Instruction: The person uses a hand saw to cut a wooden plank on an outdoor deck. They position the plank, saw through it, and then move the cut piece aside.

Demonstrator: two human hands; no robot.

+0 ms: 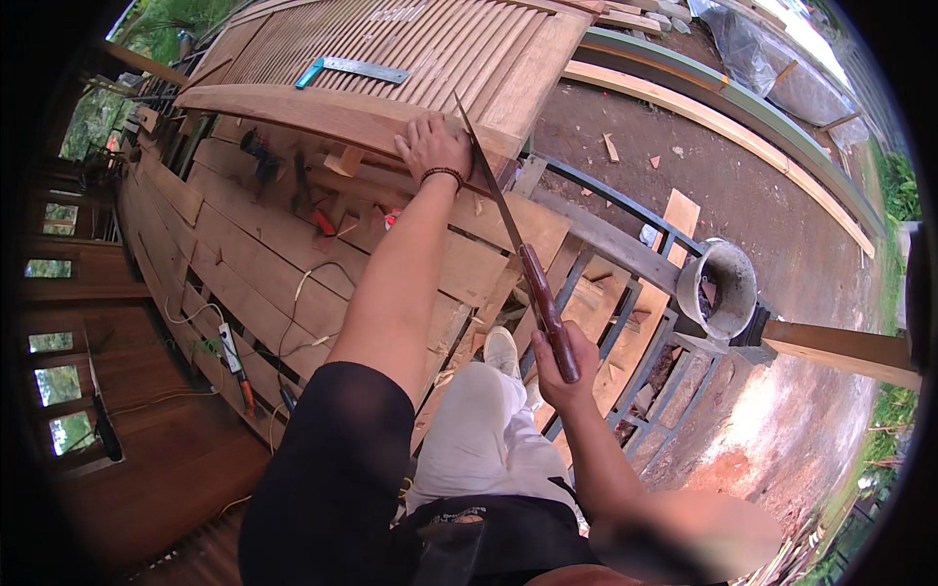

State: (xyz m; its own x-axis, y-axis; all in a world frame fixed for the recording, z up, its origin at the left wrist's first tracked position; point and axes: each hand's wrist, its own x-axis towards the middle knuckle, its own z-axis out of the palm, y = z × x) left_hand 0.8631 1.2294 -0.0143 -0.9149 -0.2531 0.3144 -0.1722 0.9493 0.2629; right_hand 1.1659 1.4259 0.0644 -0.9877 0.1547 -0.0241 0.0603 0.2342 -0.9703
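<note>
My right hand (569, 363) is wrapped round the long dark-brown handle of a handsaw (532, 278). Its thin blade, seen nearly edge-on, points up and away, the tip crossing the near right corner of a slatted wooden panel (391, 119). Just left of the blade, my left hand (435, 148) rests on the panel's near rail, palm down, fingers apart on the wood and a beaded bracelet at the wrist. Whether the teeth touch the rail I cannot tell. A try square (354, 70) with a turquoise stock lies on the slats, beyond my left hand.
Below the panel is a plank platform (264, 220) with cords, scraps and a power tool (234, 356). To the right stand a dirty bucket (718, 291) and dark metal bars (611, 200). Long boards (723, 112) lie on the earth beyond.
</note>
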